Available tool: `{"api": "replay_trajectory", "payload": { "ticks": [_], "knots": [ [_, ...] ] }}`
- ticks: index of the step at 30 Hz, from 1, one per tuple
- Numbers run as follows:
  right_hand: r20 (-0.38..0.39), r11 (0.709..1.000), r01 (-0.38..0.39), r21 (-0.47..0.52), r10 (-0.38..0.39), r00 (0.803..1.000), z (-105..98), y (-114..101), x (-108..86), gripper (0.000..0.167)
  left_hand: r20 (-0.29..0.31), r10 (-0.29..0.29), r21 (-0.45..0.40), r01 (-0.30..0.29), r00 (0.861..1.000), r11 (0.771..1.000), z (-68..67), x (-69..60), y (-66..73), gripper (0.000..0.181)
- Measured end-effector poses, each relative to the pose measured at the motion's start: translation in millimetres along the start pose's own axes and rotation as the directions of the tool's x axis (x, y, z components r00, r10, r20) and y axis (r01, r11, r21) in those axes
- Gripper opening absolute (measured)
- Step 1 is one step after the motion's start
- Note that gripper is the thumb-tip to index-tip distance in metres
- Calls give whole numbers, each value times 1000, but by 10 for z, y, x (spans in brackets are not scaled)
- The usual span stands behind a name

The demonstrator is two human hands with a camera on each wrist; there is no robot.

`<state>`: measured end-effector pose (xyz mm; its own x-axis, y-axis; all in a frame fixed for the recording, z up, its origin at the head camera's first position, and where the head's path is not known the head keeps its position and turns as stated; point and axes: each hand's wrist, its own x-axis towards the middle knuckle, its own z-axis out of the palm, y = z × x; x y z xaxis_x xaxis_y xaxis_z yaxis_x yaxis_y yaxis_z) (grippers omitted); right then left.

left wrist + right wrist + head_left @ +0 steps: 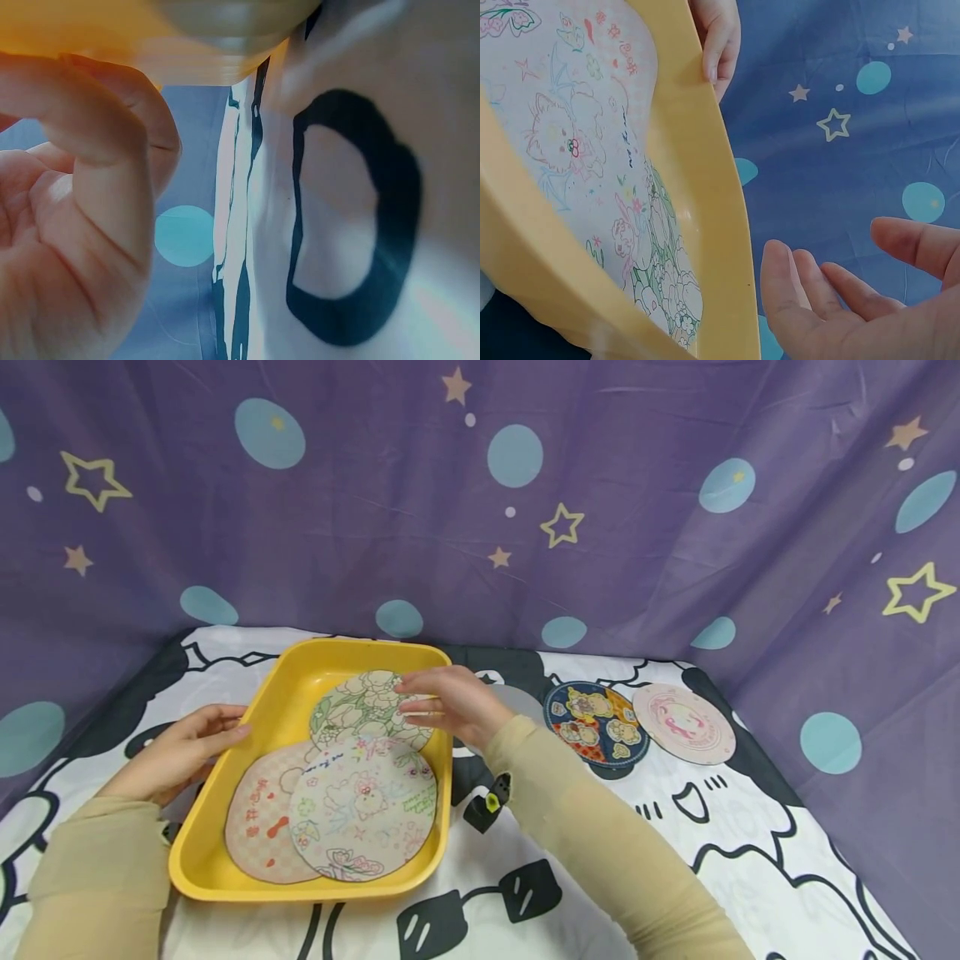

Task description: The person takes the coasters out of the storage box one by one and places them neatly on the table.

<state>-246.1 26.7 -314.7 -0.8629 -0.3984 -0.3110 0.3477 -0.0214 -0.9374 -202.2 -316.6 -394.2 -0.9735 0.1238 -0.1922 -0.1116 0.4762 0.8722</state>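
A yellow tray (pixel 191 852) holds three round patterned discs: a green-patterned one (pixel 341 714), a pink checked one (pixel 251 818) and a white one with coloured drawings (pixel 367 810) overlapping both. My left hand (pixel 183 756) grips the tray's left rim, thumb at the edge; in the left wrist view its bent fingers (pixel 112 112) touch the yellow underside. Over the tray's right rim, near the green-patterned disc, my right hand (pixel 457 702) holds nothing. Its fingers and thumb stand apart in the right wrist view, beside the tray wall (pixel 720 225).
Right of the tray, a dark blue disc with bear pictures (pixel 596 727) and a pink disc (pixel 684 724) lie on the black-and-white cloth (pixel 600 868). A grey disc (pixel 517 700) is partly hidden behind my right hand. A purple curtain (pixel 450 577) hangs behind.
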Motion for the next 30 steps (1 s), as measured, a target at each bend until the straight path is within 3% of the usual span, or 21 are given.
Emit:
{"api": "replay_trajectory", "payload": {
  "ticks": [30],
  "knots": [
    [10, 971, -30, -236, 33, 999, 231, -32, 234, 35, 0, 8, -6, -8, 1000, 1000, 12, 3, 16, 73]
  ]
}}
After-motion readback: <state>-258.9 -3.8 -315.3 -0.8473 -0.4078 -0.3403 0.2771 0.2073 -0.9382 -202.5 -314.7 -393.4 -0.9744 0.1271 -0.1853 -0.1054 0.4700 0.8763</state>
